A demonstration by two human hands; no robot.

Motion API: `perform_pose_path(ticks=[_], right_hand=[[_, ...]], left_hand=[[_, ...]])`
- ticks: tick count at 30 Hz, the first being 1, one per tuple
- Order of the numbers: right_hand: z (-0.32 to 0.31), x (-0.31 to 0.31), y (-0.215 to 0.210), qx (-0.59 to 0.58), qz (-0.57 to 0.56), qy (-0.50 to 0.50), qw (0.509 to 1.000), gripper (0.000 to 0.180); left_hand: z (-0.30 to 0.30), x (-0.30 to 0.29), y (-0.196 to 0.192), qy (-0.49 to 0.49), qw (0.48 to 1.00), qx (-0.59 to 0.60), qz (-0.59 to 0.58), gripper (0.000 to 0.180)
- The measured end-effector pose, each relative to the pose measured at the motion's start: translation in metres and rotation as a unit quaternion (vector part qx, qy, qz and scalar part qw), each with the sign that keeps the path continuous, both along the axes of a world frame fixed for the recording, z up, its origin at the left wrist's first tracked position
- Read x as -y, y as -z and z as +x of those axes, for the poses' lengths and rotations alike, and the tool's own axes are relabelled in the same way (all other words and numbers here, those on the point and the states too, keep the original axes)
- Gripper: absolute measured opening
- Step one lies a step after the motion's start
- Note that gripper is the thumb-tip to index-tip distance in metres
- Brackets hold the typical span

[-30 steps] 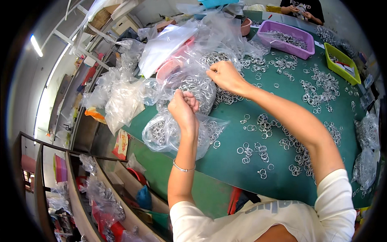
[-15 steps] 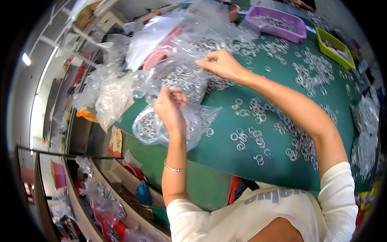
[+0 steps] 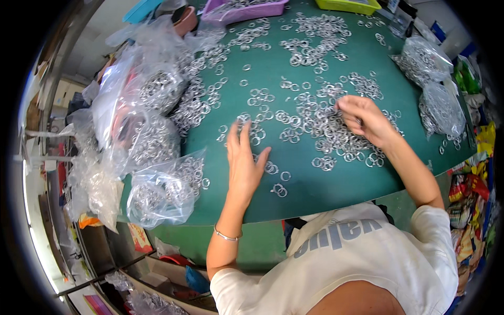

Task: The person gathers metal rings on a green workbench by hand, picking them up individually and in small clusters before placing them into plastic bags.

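Observation:
On the green tabletop (image 3: pixel 231 202) lie many small silver metal rings in loose groups. My left hand (image 3: pixel 244 165) rests low over the table's middle with its fingers stretched out, its fingertips at a small group of rings (image 3: pixel 257 134). My right hand (image 3: pixel 366 122) is over the right side of the largest near pile of rings (image 3: pixel 323 123), thumb and fingers pinched together. Whatever may be between those fingertips is too small to make out. Left of my left hand sits a clear plastic bag of rings (image 3: pixel 163 194).
More filled clear bags (image 3: pixel 152 139) line the table's left side, and others (image 3: pixel 441 107) lie at the right edge. A purple basket (image 3: pixel 244 12) and a yellow-green basket (image 3: pixel 349 6) stand at the back. Colourful packages (image 3: pixel 472 194) are stacked beyond the right edge.
Both hands have left the bags on the left and moved to the loose rings, the right hand farther right. The left fingers have spread. The view has swung right.

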State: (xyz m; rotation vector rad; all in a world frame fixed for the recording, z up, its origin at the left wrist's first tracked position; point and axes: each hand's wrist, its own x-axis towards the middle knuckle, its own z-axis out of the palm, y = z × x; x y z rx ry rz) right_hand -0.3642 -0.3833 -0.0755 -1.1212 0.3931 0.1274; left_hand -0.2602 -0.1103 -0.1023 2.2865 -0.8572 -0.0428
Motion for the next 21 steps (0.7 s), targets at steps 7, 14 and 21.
perform_pose_path(ticks=[7,14,21], right_hand=[[-0.041,-0.014,0.03,0.182,-0.7,0.043,0.69,0.042],[-0.03,-0.01,0.034,0.191,-0.669,-0.043,0.717,0.018],[-0.048,0.019,0.026,0.025,-0.642,0.011,0.766,0.013]], left_hand=[[-0.017,0.073,0.011,0.126,0.977,0.071,0.156,0.084],[-0.035,0.094,0.023,0.203,0.978,0.036,0.035,0.046],[-0.024,0.068,0.035,0.097,0.991,0.037,-0.079,0.022]])
